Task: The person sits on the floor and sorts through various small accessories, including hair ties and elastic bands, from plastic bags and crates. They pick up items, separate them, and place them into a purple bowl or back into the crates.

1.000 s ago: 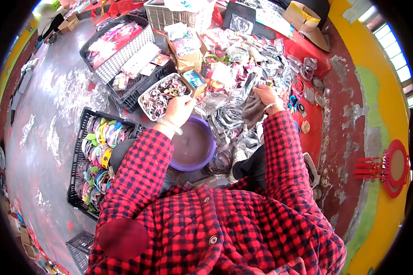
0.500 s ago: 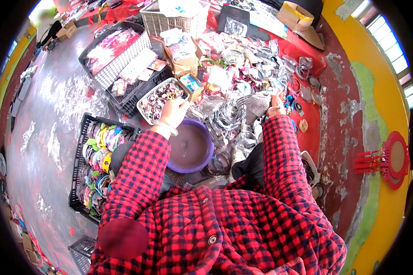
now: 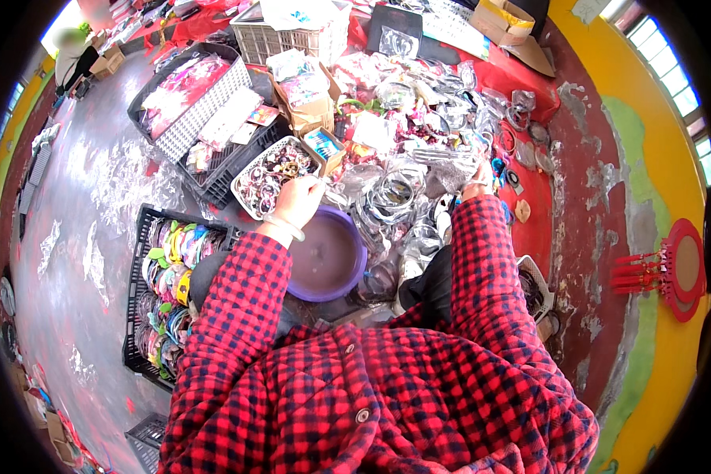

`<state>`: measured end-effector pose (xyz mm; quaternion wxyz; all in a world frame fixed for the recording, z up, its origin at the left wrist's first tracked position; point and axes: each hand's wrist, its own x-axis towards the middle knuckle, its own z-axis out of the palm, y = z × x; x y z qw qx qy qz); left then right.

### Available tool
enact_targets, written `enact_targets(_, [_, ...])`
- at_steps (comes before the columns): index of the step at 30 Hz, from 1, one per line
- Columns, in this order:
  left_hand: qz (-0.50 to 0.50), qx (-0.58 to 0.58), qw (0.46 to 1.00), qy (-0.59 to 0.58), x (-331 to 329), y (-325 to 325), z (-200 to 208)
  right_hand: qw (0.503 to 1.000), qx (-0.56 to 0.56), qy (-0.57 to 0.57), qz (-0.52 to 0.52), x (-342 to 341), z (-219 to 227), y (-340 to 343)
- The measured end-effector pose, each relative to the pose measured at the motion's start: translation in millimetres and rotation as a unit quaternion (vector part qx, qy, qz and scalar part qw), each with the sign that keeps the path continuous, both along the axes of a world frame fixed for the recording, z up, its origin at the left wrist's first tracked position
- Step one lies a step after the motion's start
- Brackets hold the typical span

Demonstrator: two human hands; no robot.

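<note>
My left hand point(image 3: 299, 199) hovers between a white basket point(image 3: 249, 207) of small hair ties and a purple basin point(image 3: 361, 265) holding murky liquid. Its fingers are pinched together, and anything in them is too small to make out. Further right, my right hand point(image 3: 477, 183) is closed at the edge of a grey cloth point(image 3: 450, 175), its fingertips partly hidden. Clear plastic packets point(image 3: 438, 156) lie just beyond the cloth. Between my hands spreads a heap of clear bags with ring-shaped headbands point(image 3: 393, 192).
On the left stands a black crate point(image 3: 138, 316) packed with colourful headbands. Beyond it are a grey crate point(image 3: 183, 136) and a cardboard box point(image 3: 312, 114) with packets. A small blue-filled box point(image 3: 324, 144) adjoins the white basket. A peeling wall point(image 3: 584, 197) runs along the right.
My right hand has lowered slightly, and the grey cloth with it. Plastic packets now show above the cloth. My left hand stays by the basket, shifted only a little in the picture.
</note>
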<state>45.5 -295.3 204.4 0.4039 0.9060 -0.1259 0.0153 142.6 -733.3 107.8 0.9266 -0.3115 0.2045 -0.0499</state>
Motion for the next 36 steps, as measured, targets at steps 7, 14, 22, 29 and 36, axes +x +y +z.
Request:
enact_targets(7, [-0.008,-0.039,0.999,-0.013,-1,-5,0,0.995,0.007,-0.08,0.056,-12,28,25])
enact_targets(14, [-0.141,-0.17,0.966,-0.134,-15,-25,47,0.983,-0.019,-0.003,0.184,-50,98,147])
enact_targets(22, [-0.228,-0.172,0.943,0.171,-15,-29,26,0.955,-0.073,0.013,0.287,-73,150,222])
enact_targets(29, [-0.13,-0.412,0.89,0.146,-6,-15,32,0.917,-0.14,-0.074,0.366,-69,156,172])
enact_targets(36, [-0.11,-0.471,0.848,0.218,-7,2,40,0.834,-0.311,-0.104,0.444,-77,173,158])
